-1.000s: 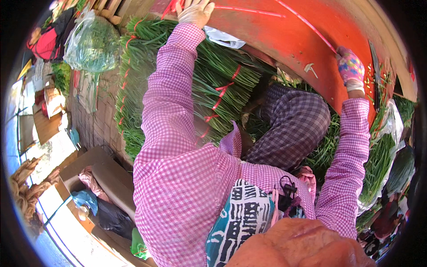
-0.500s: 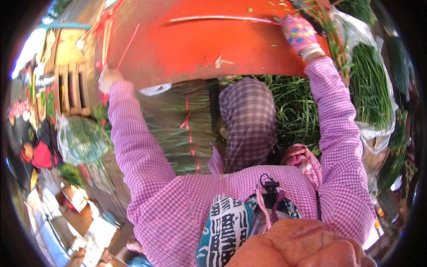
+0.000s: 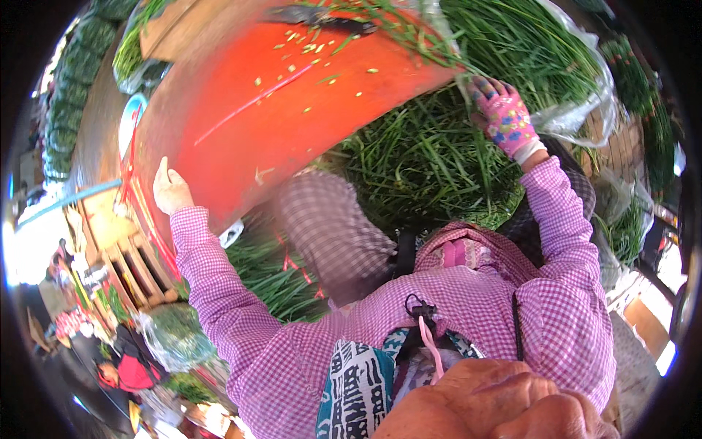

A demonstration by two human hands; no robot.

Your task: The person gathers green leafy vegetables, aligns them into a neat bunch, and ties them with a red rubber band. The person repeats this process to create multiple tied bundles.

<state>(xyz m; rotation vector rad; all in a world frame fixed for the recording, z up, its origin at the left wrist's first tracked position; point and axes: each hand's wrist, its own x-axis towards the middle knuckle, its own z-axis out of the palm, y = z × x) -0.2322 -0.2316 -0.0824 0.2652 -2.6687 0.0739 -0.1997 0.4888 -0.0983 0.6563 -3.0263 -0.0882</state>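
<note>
My bare left hand (image 3: 173, 192) is held over the left edge of the red board (image 3: 292, 124), fingers apart and nothing in them. My right hand (image 3: 506, 123), in a pink flowered glove, is by the board's right corner with its fingers stretched toward long green leaf stalks (image 3: 417, 36). A thin red strip (image 3: 252, 102) lies slantwise on the board among small cut green bits. Near the board's far edge rests a dark-bladed knife (image 3: 322, 18). Red ribbons (image 3: 139, 194) hang beside the left hand.
Loose green leaves (image 3: 431, 157) fill the space below the board, beside my knee (image 3: 329, 227). A plastic-wrapped heap of greens (image 3: 526, 51) stands at far right. Tied greens (image 3: 270, 274) lie at left, near a wooden pallet (image 3: 139, 271) and a bagged bundle (image 3: 175, 333).
My view and body have turned to the right. The right hand has let go of the red strip, which stays on the board. The left hand has come away from the red ribbons.
</note>
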